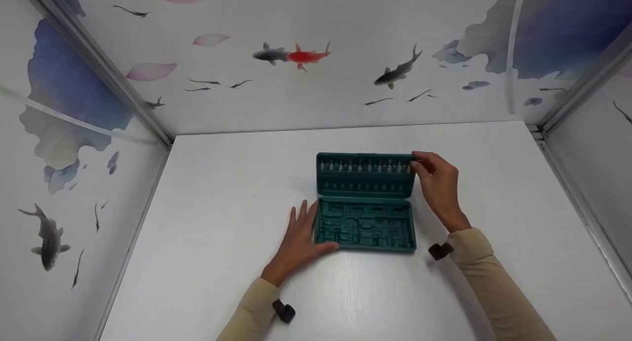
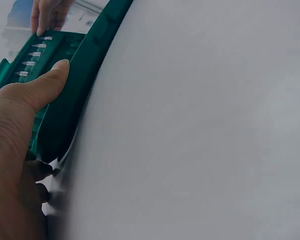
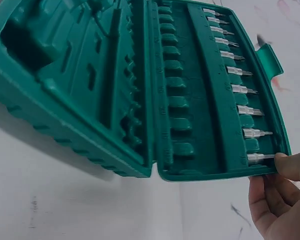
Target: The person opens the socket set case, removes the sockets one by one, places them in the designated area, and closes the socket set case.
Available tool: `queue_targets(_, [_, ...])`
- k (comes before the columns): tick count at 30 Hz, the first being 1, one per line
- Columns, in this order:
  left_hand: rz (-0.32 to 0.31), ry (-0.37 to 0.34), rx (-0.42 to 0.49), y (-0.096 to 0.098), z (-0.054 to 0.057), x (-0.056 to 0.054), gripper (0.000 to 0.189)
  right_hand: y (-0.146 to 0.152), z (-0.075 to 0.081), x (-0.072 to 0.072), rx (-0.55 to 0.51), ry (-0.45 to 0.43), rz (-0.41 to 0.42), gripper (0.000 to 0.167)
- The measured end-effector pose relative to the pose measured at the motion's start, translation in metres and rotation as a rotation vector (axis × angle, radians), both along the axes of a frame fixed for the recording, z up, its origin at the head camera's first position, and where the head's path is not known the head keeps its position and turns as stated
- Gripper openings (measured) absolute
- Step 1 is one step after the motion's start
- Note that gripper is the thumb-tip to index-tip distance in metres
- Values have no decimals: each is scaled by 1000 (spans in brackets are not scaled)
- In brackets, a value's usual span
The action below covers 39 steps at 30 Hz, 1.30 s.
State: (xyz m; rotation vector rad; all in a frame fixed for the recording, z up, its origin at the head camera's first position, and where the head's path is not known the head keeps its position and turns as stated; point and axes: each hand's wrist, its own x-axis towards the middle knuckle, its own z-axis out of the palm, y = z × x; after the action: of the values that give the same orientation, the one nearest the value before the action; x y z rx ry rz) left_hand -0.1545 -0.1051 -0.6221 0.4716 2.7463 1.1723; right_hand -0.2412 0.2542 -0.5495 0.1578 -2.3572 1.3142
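Note:
A green plastic tool case lies unfolded on the table, its lid tilted up at the back. Silver screwdriver bit sockets stand in a row along the lid, and the moulded base holds no tools that I can see. My left hand rests at the base's left side, fingers spread and straight, thumb over the front rim. My right hand pinches the lid's upper right corner, its thumb inside by the end bit and its fingers behind the lid.
The white table extends around the case. White panels printed with fish and petals enclose it at the back and at both sides. A green latch tab sticks out from the lid's edge.

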Motion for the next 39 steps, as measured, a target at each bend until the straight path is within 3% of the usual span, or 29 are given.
queue_targets(8, [32, -14, -21, 2, -3, 1, 121, -8, -16, -11, -17, -42, 0, 46])
queue_targets(17, [40, -2, -45, 4, -3, 2, 123, -4, -32, -21, -47, -223, 0, 44])
queue_targets(27, [58, 8, -40, 8, -5, 9, 125, 0, -45, -29, -27, -425, 69, 46])
queue_targets(34, [60, 8, -44, 9, -5, 10, 128, 1, -50, -32, 47, -470, 100, 46])
queue_targets(39, [52, 28, -48, 9, -6, 8, 129, 4, -49, -35, 43, -506, 114, 47])
